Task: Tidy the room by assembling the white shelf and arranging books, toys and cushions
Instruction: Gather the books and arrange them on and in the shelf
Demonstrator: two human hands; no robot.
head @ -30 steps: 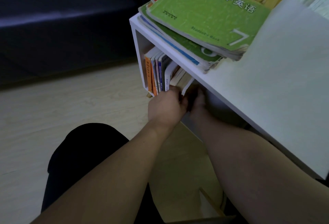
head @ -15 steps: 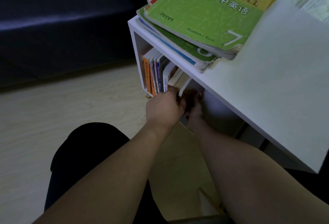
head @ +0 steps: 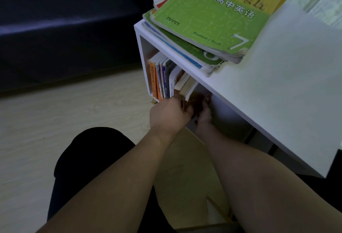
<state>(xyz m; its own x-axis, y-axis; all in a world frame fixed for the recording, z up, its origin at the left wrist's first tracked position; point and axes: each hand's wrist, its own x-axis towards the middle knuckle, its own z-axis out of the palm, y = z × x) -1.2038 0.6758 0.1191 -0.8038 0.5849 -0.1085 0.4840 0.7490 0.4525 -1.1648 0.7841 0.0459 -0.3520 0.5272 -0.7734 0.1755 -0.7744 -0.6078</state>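
A white shelf (head: 281,92) stands at the right with a stack of green textbooks (head: 209,19) on its top board. Under that board a row of upright books (head: 162,77) fills the left end of the compartment, and a leaning book (head: 187,86) rests against them. My left hand (head: 169,114) curls its fingers around the bottom edge of the leaning book. My right hand (head: 203,116) reaches into the compartment beside it, its fingers hidden in shadow under the board.
A dark sofa (head: 64,29) runs along the back left. Pale wooden floor (head: 64,118) spreads in front of the shelf. My knee in black cloth (head: 96,158) is at the bottom centre. A cardboard box edge (head: 218,208) shows between my forearms.
Both hands have stayed at the bottom of the leaning book; the right hand has slid a little deeper under the board. The view has shifted slightly.
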